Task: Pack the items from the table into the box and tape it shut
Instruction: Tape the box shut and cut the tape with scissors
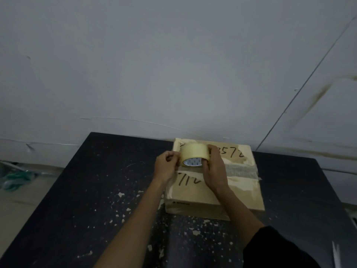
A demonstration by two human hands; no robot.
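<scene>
While your right hand grips the roll of tape with fingers curled round its far side, your left hand pinches at the roll's near edge, seemingly at the loose end, so you look to be at the taping step. The roll hovers over the left part of the closed box, whose flaps lie flat under old tape and pen marks. Next, you likely need to draw out a strip and press it along the seam. The box sits on the dark speckled table against the wall; nothing blocks the seam.
</scene>
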